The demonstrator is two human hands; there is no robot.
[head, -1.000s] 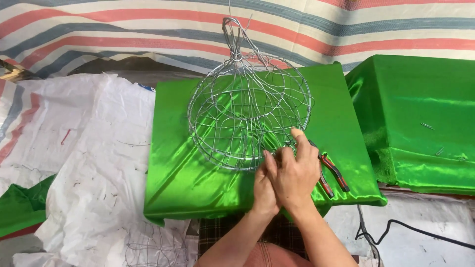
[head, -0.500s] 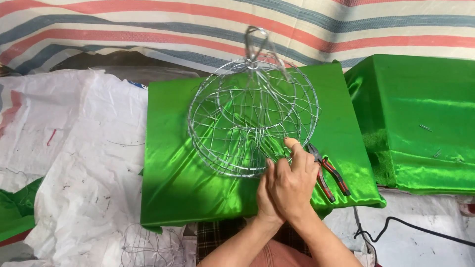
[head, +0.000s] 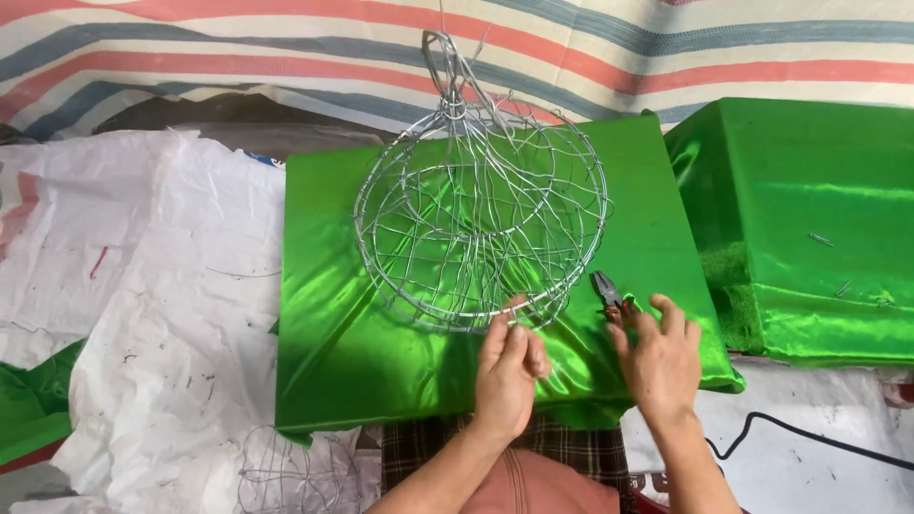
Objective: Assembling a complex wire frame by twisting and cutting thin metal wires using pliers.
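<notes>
Pinching the near rim of the round silver wire basket (head: 481, 219), left hand (head: 507, 369) grips; right hand (head: 657, 360) grasps pliers (head: 606, 288) by the green satin-covered board (head: 324, 324)'s near right edge.

Round silver wire basket (head: 481, 214) lying on green cloth; pliers (head: 606, 288) just right of its rim.

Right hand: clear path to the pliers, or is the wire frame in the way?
Probably yes. The right hand already lies over the pliers on the green cloth, beside the wire frame, which the left hand touches at its lower rim.
</notes>
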